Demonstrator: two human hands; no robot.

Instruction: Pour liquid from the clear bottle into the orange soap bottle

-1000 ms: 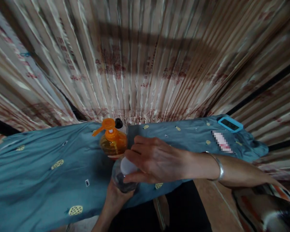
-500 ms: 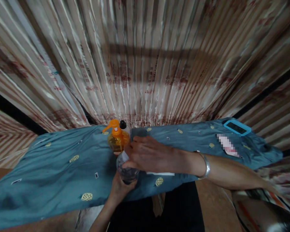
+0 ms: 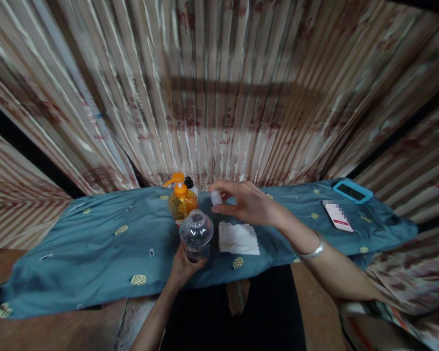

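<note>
Between the fingers of the right hand (image 3: 247, 204) sits a small white cap (image 3: 215, 197), pinched and held above the surface (image 3: 95, 248), while just below and to its left the left hand (image 3: 185, 267) grips a clear bottle (image 3: 196, 234) from underneath, upright and with its mouth uncovered. Just under the right hand lies a white napkin (image 3: 238, 239), behind the clear bottle stands an orange pump bottle (image 3: 182, 201), and well apart to the right lie a phone (image 3: 337, 217) and a blue-cased device (image 3: 352, 190).

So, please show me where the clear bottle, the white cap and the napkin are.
clear bottle (image 3: 196, 234): head view, on its rounded shoulder.
white cap (image 3: 215, 197): head view, on its side.
napkin (image 3: 238, 239): head view, on its middle.
</note>
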